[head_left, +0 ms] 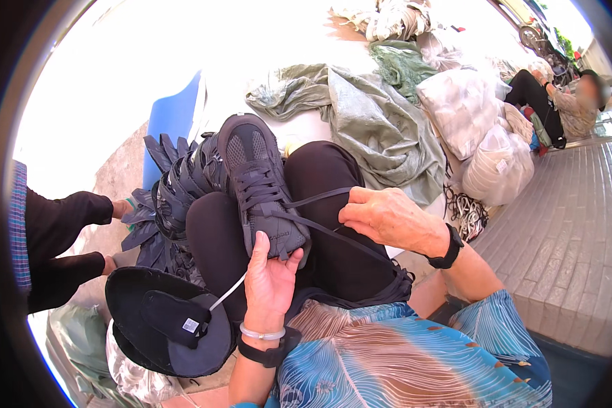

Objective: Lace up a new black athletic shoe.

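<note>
A dark grey lace-up sneaker [251, 160] rests across my thighs, toe pointing away. My left hand [268, 285] grips its heel end, thumb along the collar and fingers underneath. A thin white stick or cord [228, 291] runs from beside this hand to a black rounded piece [143, 319] with a small pale label, at the lower left. My right hand [387, 216] pinches a black shoelace [323, 199], which stretches from the sneaker's eyelets to my fingertips. Another lace length sags below it across my right thigh. The sneaker's inside is mostly hidden.
Several dark shoe uppers [173, 183] are stacked left of my knees. Beyond lies a crumpled green-grey sheet [381, 122], with white plastic bags [462, 109] to its right. A bundle of cords [466, 214] lies past my right wrist. Two other people sit nearby, far right and left.
</note>
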{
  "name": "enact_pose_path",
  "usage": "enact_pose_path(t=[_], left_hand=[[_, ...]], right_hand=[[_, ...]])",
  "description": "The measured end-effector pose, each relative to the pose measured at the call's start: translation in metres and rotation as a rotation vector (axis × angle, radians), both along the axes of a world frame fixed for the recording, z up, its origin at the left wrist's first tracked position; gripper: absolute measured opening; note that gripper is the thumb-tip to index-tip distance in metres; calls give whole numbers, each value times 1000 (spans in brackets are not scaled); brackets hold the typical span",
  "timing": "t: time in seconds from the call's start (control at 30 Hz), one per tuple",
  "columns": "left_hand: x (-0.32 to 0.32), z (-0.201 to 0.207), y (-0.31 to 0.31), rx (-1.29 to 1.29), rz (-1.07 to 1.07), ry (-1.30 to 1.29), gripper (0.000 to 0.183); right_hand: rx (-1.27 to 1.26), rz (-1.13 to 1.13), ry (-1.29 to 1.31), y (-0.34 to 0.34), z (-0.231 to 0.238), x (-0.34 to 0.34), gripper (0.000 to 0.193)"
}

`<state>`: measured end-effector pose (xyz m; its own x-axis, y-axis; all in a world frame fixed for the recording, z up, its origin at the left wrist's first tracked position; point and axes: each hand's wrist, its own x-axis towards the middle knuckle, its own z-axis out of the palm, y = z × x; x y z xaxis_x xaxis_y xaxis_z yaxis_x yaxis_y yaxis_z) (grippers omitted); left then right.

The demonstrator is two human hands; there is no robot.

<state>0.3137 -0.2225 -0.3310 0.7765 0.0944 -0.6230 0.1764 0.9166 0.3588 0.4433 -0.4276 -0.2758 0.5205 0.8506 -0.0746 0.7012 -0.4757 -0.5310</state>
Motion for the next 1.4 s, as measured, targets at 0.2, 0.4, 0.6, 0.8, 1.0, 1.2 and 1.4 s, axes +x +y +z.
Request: enact_pose_path(t=[0.2,0.4,0.6,0.8,1.0,1.2,1.4], left_hand=[[-8,-2,9,35,-25,-16,38],[-1,1,4,-21,-33,-43,37],[11,10,3,-236,4,-79,42],[29,15,-8,-193,161,133,44],[32,12,-10,-198,163,150,47],[37,8,-12,-182,169,159,47],[39,9,-14,-154,180,201,46]], right_hand=[[-41,42,10,2,7,-4,18],[301,-160,83,19,4,4,11],[431,-227,196,69,3,3,8],[325,-204,265,85,-7,15,11],[287,-176,269,90,-11,24,12],[218,-68,312,92,-11,37,13],[193,-62,323,90,-10,39,13]])
